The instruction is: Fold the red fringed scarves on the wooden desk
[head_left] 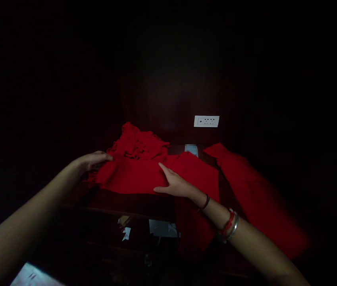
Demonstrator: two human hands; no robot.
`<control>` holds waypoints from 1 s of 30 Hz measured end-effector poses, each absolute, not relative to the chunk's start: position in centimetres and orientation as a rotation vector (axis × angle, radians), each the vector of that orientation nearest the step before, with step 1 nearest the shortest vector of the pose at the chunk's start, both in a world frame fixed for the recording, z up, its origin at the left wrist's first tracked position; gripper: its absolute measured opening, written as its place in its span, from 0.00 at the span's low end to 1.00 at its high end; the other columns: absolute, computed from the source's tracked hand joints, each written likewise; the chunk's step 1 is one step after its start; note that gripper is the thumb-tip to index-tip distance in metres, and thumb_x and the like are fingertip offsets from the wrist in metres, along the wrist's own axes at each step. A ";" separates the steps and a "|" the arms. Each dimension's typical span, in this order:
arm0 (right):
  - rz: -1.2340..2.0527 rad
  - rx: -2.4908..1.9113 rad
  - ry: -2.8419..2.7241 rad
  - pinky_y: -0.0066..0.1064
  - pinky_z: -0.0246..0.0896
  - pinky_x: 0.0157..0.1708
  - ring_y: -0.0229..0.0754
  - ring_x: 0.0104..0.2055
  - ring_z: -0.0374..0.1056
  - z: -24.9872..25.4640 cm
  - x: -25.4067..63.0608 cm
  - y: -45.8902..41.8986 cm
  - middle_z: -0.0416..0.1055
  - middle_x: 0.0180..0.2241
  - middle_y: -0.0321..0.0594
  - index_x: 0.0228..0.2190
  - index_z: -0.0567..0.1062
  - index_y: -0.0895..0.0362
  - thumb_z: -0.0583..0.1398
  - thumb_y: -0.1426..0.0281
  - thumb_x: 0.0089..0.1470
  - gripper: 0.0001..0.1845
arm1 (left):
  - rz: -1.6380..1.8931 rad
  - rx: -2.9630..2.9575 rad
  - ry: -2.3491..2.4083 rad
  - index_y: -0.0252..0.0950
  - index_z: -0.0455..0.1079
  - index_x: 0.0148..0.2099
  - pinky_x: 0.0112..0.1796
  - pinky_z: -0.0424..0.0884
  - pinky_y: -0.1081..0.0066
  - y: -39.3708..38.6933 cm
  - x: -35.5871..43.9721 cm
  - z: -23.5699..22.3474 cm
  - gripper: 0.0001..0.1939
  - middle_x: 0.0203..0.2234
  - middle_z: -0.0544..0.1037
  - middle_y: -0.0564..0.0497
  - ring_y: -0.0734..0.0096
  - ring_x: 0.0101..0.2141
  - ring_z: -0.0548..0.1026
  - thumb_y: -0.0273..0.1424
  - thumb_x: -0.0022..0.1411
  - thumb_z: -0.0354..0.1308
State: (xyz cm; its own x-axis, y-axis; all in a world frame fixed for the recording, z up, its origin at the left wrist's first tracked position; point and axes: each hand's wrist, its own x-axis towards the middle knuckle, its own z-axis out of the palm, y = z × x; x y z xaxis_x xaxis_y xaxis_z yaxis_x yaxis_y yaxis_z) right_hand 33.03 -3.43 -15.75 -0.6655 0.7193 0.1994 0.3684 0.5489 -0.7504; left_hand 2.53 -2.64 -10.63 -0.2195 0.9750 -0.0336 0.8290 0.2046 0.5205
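A red fringed scarf (132, 176) lies spread across a dark table, with its fringe at the left end. My left hand (96, 159) is at that end, fingers stretched out along the cloth's edge. Over the scarf's middle, my right hand (176, 183) is open, thumb and fingers apart; whether it presses on the fabric I cannot tell. Behind the flat part sits a crumpled heap of red fringed cloth (140, 143). To the right, red cloth (201, 174) turns and hangs over the front edge. Another long red cloth (254, 190) slants down at the far right.
A white wall socket (206, 121) is set in the dark wall. Near the wall lies a small pale blue item (191, 149). Below the table edge, a shelf holds a pale flat object (162, 228) and white scraps (126, 233). The surroundings are very dark.
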 end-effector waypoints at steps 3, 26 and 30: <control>1.452 -0.771 -1.791 0.36 0.56 0.45 0.42 0.47 0.58 -13.7 32.4 -3.7 0.54 0.50 0.50 0.55 0.33 0.58 0.57 0.57 0.41 0.50 | 0.824 1.503 1.617 0.32 0.63 0.44 0.33 0.66 0.71 -2.8 9.6 -5.6 0.14 0.31 0.74 0.52 0.73 0.31 0.71 0.30 0.56 0.46; 0.571 -1.356 -1.644 0.32 0.59 0.37 0.40 0.37 0.64 -16.9 44.9 3.6 0.67 0.39 0.42 0.42 0.65 0.58 0.54 0.79 0.35 0.26 | -0.034 2.381 2.193 0.34 0.62 0.47 0.36 0.64 0.70 1.0 11.4 -17.3 0.18 0.38 0.71 0.43 0.61 0.39 0.69 0.31 0.51 0.50; 0.758 -1.073 -1.494 0.32 0.61 0.35 0.38 0.34 0.64 -13.7 42.0 2.9 0.68 0.35 0.40 0.42 0.63 0.58 0.56 0.75 0.37 0.25 | -0.033 2.434 2.253 0.33 0.63 0.47 0.38 0.63 0.68 1.4 12.2 -13.3 0.17 0.41 0.69 0.40 0.60 0.42 0.67 0.30 0.54 0.46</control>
